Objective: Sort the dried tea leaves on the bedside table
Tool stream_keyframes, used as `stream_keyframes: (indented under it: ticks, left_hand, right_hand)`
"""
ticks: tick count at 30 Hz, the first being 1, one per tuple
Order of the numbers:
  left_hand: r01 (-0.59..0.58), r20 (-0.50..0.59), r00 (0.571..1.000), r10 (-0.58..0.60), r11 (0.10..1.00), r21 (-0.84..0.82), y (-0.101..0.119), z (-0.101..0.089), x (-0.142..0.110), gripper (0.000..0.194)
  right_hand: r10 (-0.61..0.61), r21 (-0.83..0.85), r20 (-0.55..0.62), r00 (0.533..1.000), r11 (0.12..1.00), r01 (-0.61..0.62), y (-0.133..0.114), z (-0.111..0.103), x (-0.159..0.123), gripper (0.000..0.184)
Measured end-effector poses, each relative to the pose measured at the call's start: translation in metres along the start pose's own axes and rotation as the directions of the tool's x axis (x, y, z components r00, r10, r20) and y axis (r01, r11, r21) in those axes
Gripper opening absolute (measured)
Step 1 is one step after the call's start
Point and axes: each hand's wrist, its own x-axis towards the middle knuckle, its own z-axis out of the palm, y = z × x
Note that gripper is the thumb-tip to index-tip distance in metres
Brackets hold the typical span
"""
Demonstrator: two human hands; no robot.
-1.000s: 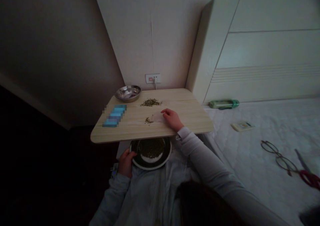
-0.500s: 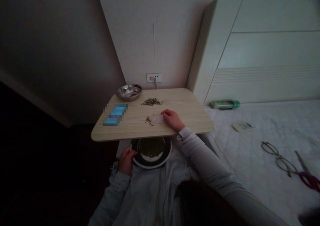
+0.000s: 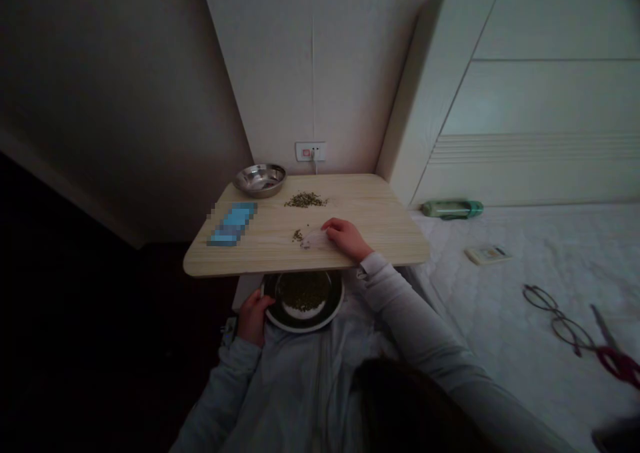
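Observation:
My left hand (image 3: 254, 316) grips the left rim of a round metal basin (image 3: 324, 321) under the table's front edge, thumb over the rim. Dark green grains (image 3: 304, 291) cover much of its bottom. Over the table, my right hand (image 3: 347, 237) pinches a thin, see-through plastic piece (image 3: 316, 238) whose exact kind I cannot make out. Its left end lies over part of a small scatter of greenish grains (image 3: 297, 235). Farther back on the tabletop is a larger pile of the same grains (image 3: 306, 200).
The wooden table (image 3: 373, 199) also carries a steel bowl (image 3: 261, 181) and a blurred-out phone-like screen (image 3: 233, 224). A wall socket (image 3: 311, 151) is behind. On the bed (image 3: 450, 259) at right lie a green bottle (image 3: 452, 209), a pale packet (image 3: 488, 255), glasses (image 3: 559, 319) and red-handled scissors (image 3: 619, 363).
The clear piece has moved slightly left and now covers some of the near grains, leaving fewer uncovered. My left hand keeps its hold on the basin. The view has shifted a little.

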Motion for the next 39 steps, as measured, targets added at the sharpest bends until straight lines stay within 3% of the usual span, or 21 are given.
stream_keyframes:
  ticks: [16,22,27,34,39]
  left_hand:
    - [0.02,0.0,1.0,-0.02,0.999,-0.025,0.0004,-0.0001,-0.0004,0.013]
    - [0.027,0.004,1.0,-0.027,0.999,-0.03,0.0,-0.0002,-0.0001,0.015]
    - [0.019,-0.01,1.0,-0.019,1.0,-0.016,0.0009,0.001,-0.0007,0.013]
    - [0.014,-0.011,1.0,-0.015,1.0,-0.019,0.0025,0.0018,-0.0016,0.011]
    - [0.019,-0.014,1.0,-0.019,0.999,-0.03,0.0011,0.0011,-0.0008,0.011]
  right_hand:
    - [-0.013,-0.046,-0.059,0.998,0.999,0.01,0.0001,0.0004,0.0001,0.023]
    - [-0.01,-0.015,-0.004,1.0,1.0,0.01,0.0005,0.0004,0.0002,0.025]
    - [-0.013,-0.017,-0.068,0.998,1.0,0.012,0.0044,0.0021,0.0015,0.026]
    - [-0.014,-0.01,0.033,0.999,1.0,0.015,0.0042,0.0015,0.0011,0.024]
    - [-0.007,0.02,0.026,1.0,1.0,0.007,0.0024,0.0012,0.0004,0.026]
